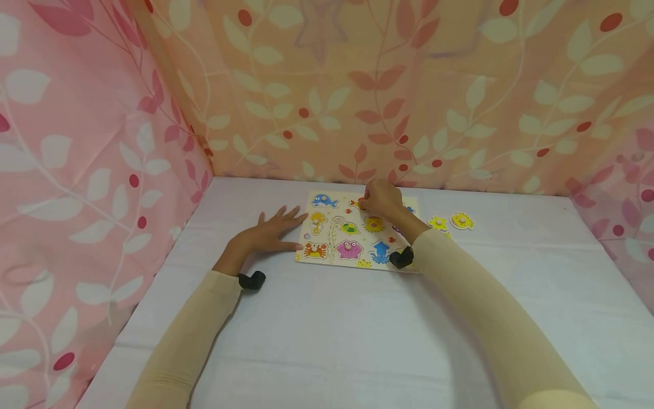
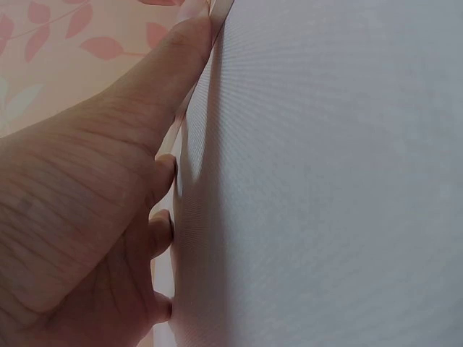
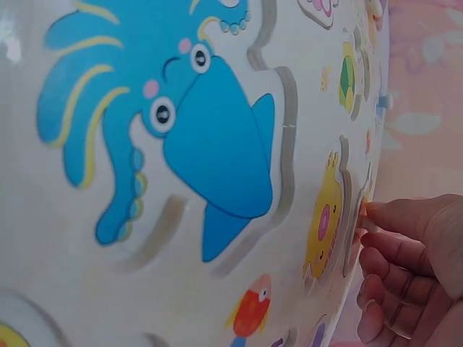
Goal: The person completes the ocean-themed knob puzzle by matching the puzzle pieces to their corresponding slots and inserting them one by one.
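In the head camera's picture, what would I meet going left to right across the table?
Left hand → crab → pink shell → blue squid → yellow star-shaped piece → larger yellow piece.

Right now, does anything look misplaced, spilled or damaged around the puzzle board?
Nothing looks spilled or damaged. Only the yellow pieces stand out: they lie loose on the white tabletop, right of the puzzle board, not in its recesses.

- The table [image 1: 327, 335] is white, with faint creases.
- Behind it rises a peach-orange back wall [image 1: 449, 68], printed with pale and reddish leaves.
- The left wall [image 1: 87, 153] is pink with white leaves.
- The right wall [image 1: 625, 199], also pink, is partly visible.
- The light is soft.
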A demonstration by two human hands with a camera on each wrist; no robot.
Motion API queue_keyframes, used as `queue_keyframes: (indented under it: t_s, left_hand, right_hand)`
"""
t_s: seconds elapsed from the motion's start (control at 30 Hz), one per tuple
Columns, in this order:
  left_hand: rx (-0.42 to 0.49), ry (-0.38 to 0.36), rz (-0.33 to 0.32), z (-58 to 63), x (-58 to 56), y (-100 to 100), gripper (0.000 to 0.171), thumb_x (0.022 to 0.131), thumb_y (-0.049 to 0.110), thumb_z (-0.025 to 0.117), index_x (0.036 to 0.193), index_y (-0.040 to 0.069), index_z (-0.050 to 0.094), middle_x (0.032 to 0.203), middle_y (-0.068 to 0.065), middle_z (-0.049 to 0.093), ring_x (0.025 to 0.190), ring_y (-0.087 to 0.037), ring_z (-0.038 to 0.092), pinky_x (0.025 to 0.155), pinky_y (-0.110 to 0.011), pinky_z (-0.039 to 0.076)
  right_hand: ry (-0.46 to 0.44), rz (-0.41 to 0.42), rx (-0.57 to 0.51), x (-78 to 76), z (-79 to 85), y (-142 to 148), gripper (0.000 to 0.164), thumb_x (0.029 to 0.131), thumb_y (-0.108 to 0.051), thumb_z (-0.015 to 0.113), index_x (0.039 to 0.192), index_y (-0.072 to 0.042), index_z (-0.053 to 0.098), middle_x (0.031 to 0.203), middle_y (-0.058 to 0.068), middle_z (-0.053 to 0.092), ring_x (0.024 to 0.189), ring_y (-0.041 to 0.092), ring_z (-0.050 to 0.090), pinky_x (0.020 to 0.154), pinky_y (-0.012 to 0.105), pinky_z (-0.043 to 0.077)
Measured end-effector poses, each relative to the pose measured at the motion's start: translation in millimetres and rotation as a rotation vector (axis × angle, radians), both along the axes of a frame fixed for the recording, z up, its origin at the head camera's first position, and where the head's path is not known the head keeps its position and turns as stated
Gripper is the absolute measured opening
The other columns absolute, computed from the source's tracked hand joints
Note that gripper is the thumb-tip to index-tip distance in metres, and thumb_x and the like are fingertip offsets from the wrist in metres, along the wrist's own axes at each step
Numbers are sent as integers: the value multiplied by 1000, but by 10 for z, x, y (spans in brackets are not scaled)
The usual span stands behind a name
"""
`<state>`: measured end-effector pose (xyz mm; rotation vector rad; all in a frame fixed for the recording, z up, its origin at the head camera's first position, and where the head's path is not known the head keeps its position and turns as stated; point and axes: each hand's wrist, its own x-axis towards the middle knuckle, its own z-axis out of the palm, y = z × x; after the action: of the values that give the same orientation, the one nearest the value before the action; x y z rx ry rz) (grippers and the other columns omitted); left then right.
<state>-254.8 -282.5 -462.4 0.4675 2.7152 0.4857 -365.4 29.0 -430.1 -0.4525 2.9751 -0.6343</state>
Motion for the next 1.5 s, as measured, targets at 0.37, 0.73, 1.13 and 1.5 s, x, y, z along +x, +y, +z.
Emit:
queue_keyframes:
  t_s: [0.37, 0.73, 1.13, 1.5]
  left_hand:
    - [10, 2, -4, 33, 17, 17, 94, 89, 65, 65, 163, 36, 14, 171, 3, -1, 156, -31, -12, 114, -71, -13]
    - [6, 8, 2, 28, 22, -4, 95, 89, 64, 66, 163, 36, 15, 171, 2, 0, 156, -33, -11, 113, -71, -14]
    - [16, 9, -4, 80, 34, 19, 93, 90, 62, 66, 164, 33, 16, 171, 1, 1, 156, -34, -10, 113, -72, -13]
    - [20, 10, -11, 22, 8, 15, 94, 90, 64, 65, 164, 34, 16, 171, 1, 0, 156, -34, -10, 113, -72, -13]
  right_hand:
    - [-16, 13, 22, 3, 7, 1, 21, 92, -29, 76, 89, -9, 74, 79, 4, 66, 73, 24, 60, 70, 37, 52]
    - [-18, 33, 9, 68, 131, 87, 24, 94, -34, 73, 93, -10, 73, 84, 4, 67, 78, 24, 59, 72, 40, 49]
    - [73, 134, 55, 333, 387, 507, 26, 95, -34, 72, 97, -8, 75, 87, 6, 71, 77, 25, 61, 62, 38, 52]
    - [112, 147, 2, 732, 517, 906, 26, 96, -35, 71, 101, -10, 77, 86, 2, 71, 78, 23, 59, 65, 37, 49]
